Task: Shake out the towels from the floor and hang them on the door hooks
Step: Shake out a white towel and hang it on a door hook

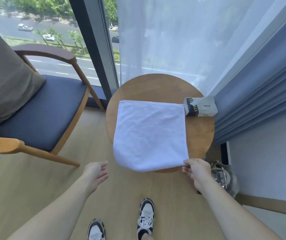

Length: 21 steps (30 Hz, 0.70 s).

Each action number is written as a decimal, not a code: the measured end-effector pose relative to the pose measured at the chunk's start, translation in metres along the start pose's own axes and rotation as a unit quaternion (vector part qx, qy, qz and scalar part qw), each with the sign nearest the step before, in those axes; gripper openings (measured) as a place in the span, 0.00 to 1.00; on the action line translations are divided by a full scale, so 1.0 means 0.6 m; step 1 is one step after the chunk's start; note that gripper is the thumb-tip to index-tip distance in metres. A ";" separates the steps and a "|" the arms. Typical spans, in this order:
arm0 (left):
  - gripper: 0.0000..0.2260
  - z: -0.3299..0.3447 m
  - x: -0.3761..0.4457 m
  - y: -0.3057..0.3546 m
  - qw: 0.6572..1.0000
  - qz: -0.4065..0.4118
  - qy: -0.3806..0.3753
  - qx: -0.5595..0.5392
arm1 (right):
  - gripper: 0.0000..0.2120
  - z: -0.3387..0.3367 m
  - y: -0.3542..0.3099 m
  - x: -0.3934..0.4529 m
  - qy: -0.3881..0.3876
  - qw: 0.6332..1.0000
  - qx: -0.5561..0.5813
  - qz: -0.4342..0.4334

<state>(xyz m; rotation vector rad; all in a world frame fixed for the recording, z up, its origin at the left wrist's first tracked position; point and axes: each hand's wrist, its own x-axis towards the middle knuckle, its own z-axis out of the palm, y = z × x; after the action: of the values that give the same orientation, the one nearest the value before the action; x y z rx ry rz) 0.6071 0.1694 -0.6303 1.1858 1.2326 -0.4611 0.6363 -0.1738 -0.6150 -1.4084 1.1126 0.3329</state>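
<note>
At nine o'clock from the round table (199, 135) an armchair (40, 115) is standing with a brown cushion (5, 75) leaning against its back. Your left hand (95, 175) is hovering at seven o'clock from the table, off its edge, fingers extended and relaxed, holding nothing. The white towel (149, 134) is lying folded flat on the table centre, its near edge drooping over the rim at six o'clock. Your right hand (197, 170) is pinching the towel's near right corner at five o'clock between thumb and fingers. At two o'clock a tissue pack (200, 107) is sitting just beside the towel's far right corner; whether they touch cannot be determined. Treat the towel as light, soft and limp: it appears likely to sag and unfold when lifted by one corner. You are best taking the near left corner with the free hand, so both corners are carrying the cloth for shaking. Keep the tissue pack out of the swing. No door hooks are showing in this view.
</note>
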 end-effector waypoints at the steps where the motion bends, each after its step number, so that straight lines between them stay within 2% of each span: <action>1: 0.19 0.006 0.013 -0.013 1.000 -0.015 -0.007 0.007 | 0.05 0.000 0.010 0.009 0.005 1.000 -0.001 0.000; 4: 0.27 0.031 0.048 -0.044 0.997 -0.056 -0.055 -0.001 | 0.05 -0.007 0.047 0.041 0.024 1.000 0.009 0.002; 8: 0.36 0.070 0.100 -0.069 0.990 -0.078 -0.099 -0.069 | 0.08 -0.024 0.089 0.083 0.029 0.999 0.032 0.001; 10: 0.32 0.082 0.122 -0.075 0.988 -0.077 -0.097 -0.095 | 0.07 -0.030 0.102 0.098 0.021 0.999 0.032 0.006; 14: 0.15 0.091 0.150 -0.073 0.984 -0.061 -0.106 -0.130 | 0.06 -0.034 0.116 0.116 0.008 0.999 0.028 0.025; 21: 0.10 0.069 0.116 -0.064 0.988 -0.057 -0.047 -0.139 | 0.07 -0.041 0.109 0.102 0.009 0.998 0.043 0.038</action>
<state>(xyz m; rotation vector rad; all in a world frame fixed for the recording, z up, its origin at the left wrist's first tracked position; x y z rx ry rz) 0.6190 0.1396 -0.7142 0.8520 1.2429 -0.4097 0.6064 -0.2067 -0.6963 -1.2981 1.1829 0.3230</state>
